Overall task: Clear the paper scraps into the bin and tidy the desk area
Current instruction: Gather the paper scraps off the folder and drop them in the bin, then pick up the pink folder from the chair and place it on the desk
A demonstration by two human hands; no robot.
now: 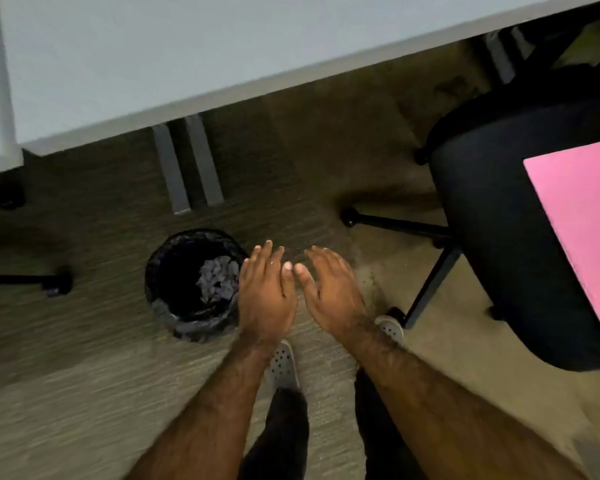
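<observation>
Grey-brown ribbed carpet (94, 220) covers the floor beneath a smooth, pale desk (118, 64) whose straight edge cuts diagonally across the top of the view, with two flat grey metal legs (187, 168) angling down from under it. On the carpet stands a round bin (160, 271) lined with a crinkled, glossy black bag, holding a heap of crumpled pale paper scraps (219, 277) against its right inner wall. Just right of the bin, a person's left hand (265, 292) and right hand (333, 289) hang side by side, backs up, fingers spread loosely and holding nothing, thumb tips nearly touching. Below them show grey perforated shoes (283, 363) and dark trousers. At right, a black fabric office chair (492, 237) on a splayed wheeled base carries a flat pink sheet (582, 230) on its seat.
</observation>
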